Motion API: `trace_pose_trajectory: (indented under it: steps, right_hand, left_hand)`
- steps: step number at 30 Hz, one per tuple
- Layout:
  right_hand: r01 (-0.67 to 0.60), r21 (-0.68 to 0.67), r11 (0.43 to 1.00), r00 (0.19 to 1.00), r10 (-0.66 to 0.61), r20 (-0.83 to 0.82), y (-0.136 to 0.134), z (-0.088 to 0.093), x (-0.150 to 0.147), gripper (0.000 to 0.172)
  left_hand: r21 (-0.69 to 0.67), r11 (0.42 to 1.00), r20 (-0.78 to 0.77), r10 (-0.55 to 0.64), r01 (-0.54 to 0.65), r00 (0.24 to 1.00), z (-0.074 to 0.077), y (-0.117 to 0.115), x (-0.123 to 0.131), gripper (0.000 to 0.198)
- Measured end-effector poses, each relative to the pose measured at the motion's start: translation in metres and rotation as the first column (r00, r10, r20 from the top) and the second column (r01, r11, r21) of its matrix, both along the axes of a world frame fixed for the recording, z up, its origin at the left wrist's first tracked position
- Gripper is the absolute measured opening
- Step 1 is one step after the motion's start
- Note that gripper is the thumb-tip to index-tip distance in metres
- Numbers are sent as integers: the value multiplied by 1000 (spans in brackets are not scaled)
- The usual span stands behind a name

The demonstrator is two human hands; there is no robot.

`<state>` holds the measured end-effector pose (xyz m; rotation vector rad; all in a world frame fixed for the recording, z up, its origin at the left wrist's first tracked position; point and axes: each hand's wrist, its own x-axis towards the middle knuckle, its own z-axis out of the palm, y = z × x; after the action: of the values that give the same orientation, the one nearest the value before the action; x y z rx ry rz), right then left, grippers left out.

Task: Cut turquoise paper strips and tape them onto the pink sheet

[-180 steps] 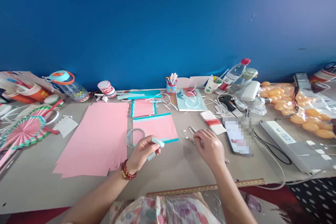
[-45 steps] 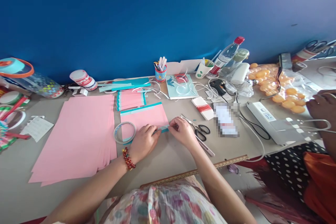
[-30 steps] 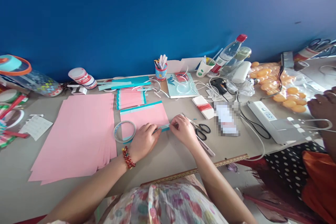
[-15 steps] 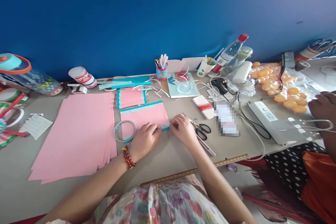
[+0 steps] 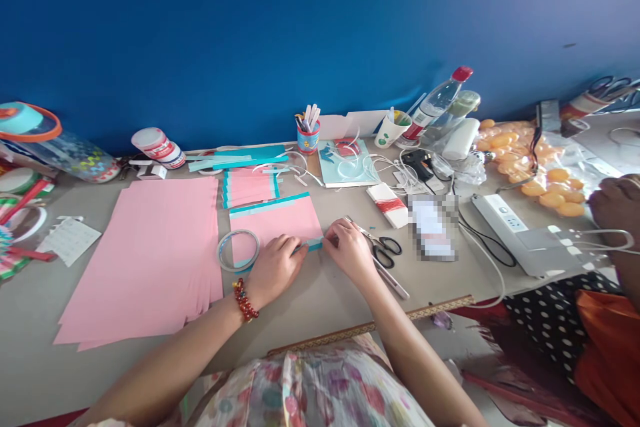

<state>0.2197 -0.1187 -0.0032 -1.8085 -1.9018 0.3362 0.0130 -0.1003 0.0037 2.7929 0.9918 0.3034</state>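
Centrally: one pink paper sheet (image 5: pixel 273 215) with turquoise borders, flat on the worktop (image 5: pixel 300 320), long axis left to right, roughly parallel to the worktop's near edge. Its near border strip (image 5: pixel 315 245) shows in the short gap between two hands.

Left hand (image 5: pixel 277 263): nearer the sheet's middle, covering part of the near border; fingers together, pinch or press, cannot tell.
Right hand (image 5: pixel 347 247): at the sheet's near right corner; thumb and fingers bunched, hold on the strip hidden.

Sheet relative to grip: beyond the left fingertips, leftward of the right.

Adjacent: tape roll (image 5: pixel 219 255) over the sheet's near left corner; black-handled scissors (image 5: pixel 384 251) just right of the right hand.
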Motion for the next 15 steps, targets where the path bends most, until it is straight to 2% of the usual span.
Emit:
trace_pose_trajectory:
  steps: [7, 11, 15]
  right_hand:
    - [34, -2, 999, 994, -33, 103, -4, 1, 1, 11]
    - [11, -2, 1000, 999, -11, 39, -10, 2, 6, 9]
    - [-8, 18, 1000, 999, 9, -38, -17, 3, 9, 16]
  left_hand:
    - [9, 1000, 8, -14, 14, 1000, -1, 0, -1, 21]
    - [12, 1000, 16, -10, 10, 1000, -2, 0, -2, 21]
    - [16, 1000, 27, -12, 12, 1000, -3, 0, -2, 21]
